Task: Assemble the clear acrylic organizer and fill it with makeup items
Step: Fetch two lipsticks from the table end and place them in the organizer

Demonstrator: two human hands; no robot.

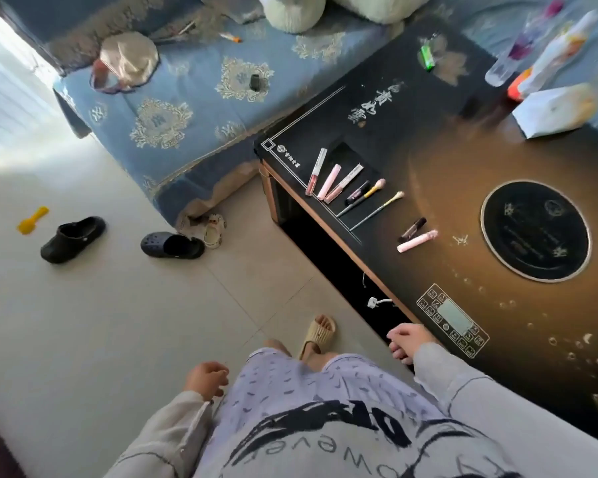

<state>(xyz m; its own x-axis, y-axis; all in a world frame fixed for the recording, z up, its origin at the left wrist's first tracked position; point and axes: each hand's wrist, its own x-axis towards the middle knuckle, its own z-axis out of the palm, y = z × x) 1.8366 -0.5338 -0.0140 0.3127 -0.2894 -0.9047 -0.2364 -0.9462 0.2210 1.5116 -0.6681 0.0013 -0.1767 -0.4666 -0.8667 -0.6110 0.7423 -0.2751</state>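
Several makeup items lie in a row on the dark glossy table (428, 139): a clear lip gloss tube (316, 171), a pink tube (328, 181), another gloss tube (344, 183), a small dark tube (357, 192), two brushes (361, 198) (377, 210), a dark lipstick (412, 229) and a pale pink stick (416, 241). No acrylic organizer shows. My left hand (206, 377) hangs beside my leg, fingers loosely curled, holding nothing. My right hand (406, 341) hovers at the table's near edge, fingers apart and empty.
A blue patterned sofa (187, 108) stands behind the table with a hat (128, 60) on it. Black clogs (73, 239) (171, 246) and a yellow toy (32, 220) lie on the tiled floor. A green lighter (427, 57), a white bag (554, 110) and bottles (518, 53) sit at the table's far end.
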